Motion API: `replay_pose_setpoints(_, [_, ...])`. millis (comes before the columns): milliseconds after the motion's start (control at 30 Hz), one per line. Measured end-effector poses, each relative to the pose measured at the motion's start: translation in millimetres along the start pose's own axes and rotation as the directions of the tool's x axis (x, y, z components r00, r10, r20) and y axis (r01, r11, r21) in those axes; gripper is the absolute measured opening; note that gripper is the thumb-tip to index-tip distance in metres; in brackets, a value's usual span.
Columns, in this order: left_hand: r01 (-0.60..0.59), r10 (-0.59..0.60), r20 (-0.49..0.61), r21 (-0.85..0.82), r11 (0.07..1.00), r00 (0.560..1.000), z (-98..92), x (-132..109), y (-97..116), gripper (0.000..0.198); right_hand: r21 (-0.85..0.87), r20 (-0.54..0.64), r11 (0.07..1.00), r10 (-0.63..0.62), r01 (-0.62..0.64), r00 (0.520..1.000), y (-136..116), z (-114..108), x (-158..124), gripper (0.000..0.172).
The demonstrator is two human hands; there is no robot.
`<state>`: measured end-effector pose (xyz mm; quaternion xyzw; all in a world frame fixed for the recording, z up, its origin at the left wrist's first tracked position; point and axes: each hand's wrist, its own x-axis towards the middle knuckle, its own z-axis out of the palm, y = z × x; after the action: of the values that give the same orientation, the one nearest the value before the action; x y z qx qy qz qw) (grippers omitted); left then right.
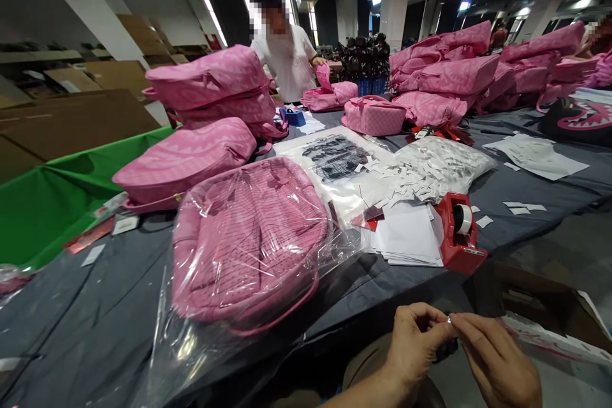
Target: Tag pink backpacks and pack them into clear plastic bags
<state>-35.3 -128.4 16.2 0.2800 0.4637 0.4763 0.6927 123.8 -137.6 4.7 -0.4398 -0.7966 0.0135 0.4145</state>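
My left hand (415, 344) and my right hand (497, 357) meet at the fingertips, low in the view, pinching a small shiny item (449, 319) too small to identify. Both hands are over the near edge of the grey cloth-covered table (86, 306). Nearest to them on the table lies a pink quilted backpack (243, 236) inside a clear plastic bag (335, 255). Farther right stand a red tape dispenser (459, 229) and a stack of white paper (406, 236).
A clear bag of small white tags (430, 169) lies beyond the paper. Several pink backpacks (459, 73) are heaped along the far table. A person in a white shirt (287, 64) works across the table. An open cardboard box (540, 299) sits at lower right.
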Motion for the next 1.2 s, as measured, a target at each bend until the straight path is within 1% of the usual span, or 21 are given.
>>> replay_pose_setpoints(33, [0.012,-0.012,-0.001,-0.007,1.000,1.000,-0.4,-0.6,0.5,0.045,-0.021,0.049,0.996,-0.081,0.082,0.996,3.2,-1.2,-1.5,0.030])
replay_pose_setpoints(67, [0.021,-0.021,0.005,-0.017,1.000,1.000,-0.8,-1.4,1.2,0.044,-0.028,0.090,0.991,-0.126,0.129,0.988,6.4,-2.3,-2.7,0.035])
replay_pose_setpoints(167, [0.035,-0.032,0.049,-0.073,0.997,0.998,-1.1,-4.3,3.2,0.041,-0.022,0.174,0.988,-0.148,0.154,0.974,12.7,-4.4,-5.0,0.048])
replay_pose_setpoints(267, [0.056,-0.050,0.048,-0.147,0.988,0.998,-0.7,-6.2,2.5,0.036,0.013,0.237,0.983,-0.178,0.181,0.955,10.8,-5.6,-3.0,0.055])
replay_pose_setpoints(333, [0.065,-0.060,0.039,-0.164,0.984,0.997,-0.7,-6.3,0.5,0.036,0.041,0.260,0.978,-0.208,0.204,0.943,6.3,-7.1,0.8,0.052])
replay_pose_setpoints(367, [0.064,-0.058,0.038,-0.158,0.985,0.998,-1.0,-6.2,-0.7,0.037,0.042,0.255,0.980,-0.197,0.193,0.947,3.9,-8.1,2.9,0.049])
replay_pose_setpoints(433, [0.061,-0.055,0.045,-0.134,0.989,0.997,-2.2,-5.9,-2.7,0.041,0.007,0.184,0.990,-0.139,0.140,0.973,0.6,-10.3,5.8,0.037])
replay_pose_setpoints(500, [0.057,-0.052,0.045,-0.125,0.991,0.998,-4.2,-6.3,-3.4,0.045,-0.040,0.114,0.992,-0.118,0.123,0.986,0.1,-12.1,5.2,0.025])
replay_pose_setpoints(567, [0.056,-0.047,0.068,-0.140,0.989,0.997,-6.6,-7.9,-2.2,0.049,-0.073,0.095,0.979,-0.182,0.189,0.979,2.4,-12.8,0.8,0.019])
replay_pose_setpoints(633, [0.052,-0.034,0.108,-0.171,0.984,0.994,-9.2,-10.8,0.6,0.048,-0.091,0.115,0.968,-0.221,0.232,0.968,5.5,-12.1,-5.7,0.022])
replay_pose_setpoints(700, [0.042,-0.014,0.142,-0.198,0.979,0.990,-11.9,-14.3,4.7,0.043,-0.109,0.121,0.973,-0.188,0.201,0.975,7.7,-11.2,-11.5,0.024])
replay_pose_setpoints(800, [0.025,0.005,0.158,-0.183,0.983,0.987,-15.3,-18.5,10.3,0.035,-0.101,0.131,0.984,-0.136,0.149,0.982,7.6,-11.5,-15.0,0.029])
replay_pose_setpoints(900, [0.001,0.020,0.173,-0.119,0.993,0.985,-16.5,-17.9,10.7,0.038,-0.065,0.151,0.990,-0.118,0.129,0.981,4.0,-13.3,-14.7,0.031])
replay_pose_setpoints(967, [-0.023,0.030,0.133,-0.053,0.998,0.991,-16.5,-14.3,7.9,0.038,-0.056,0.173,0.994,-0.088,0.099,0.981,1.2,-13.6,-14.2,0.032])
replay_pose_setpoints(1067, [-0.047,0.045,0.059,0.042,0.998,0.997,-17.3,-7.9,2.4,0.033,-0.035,0.193,0.997,-0.062,0.070,0.979,-1.3,-11.4,-10.0,0.035])
replay_pose_setpoints(1167, [-0.076,0.069,0.070,0.101,0.992,0.995,-17.7,-6.1,-3.0,0.026,0.048,0.238,0.998,-0.044,0.034,0.970,-0.7,-8.6,2.8,0.031])
replay_pose_setpoints(1200, [-0.084,0.076,0.076,0.109,0.990,0.994,-17.0,-6.7,-5.4,0.024,0.090,0.265,0.996,-0.028,0.004,0.964,0.3,-8.6,7.9,0.028])
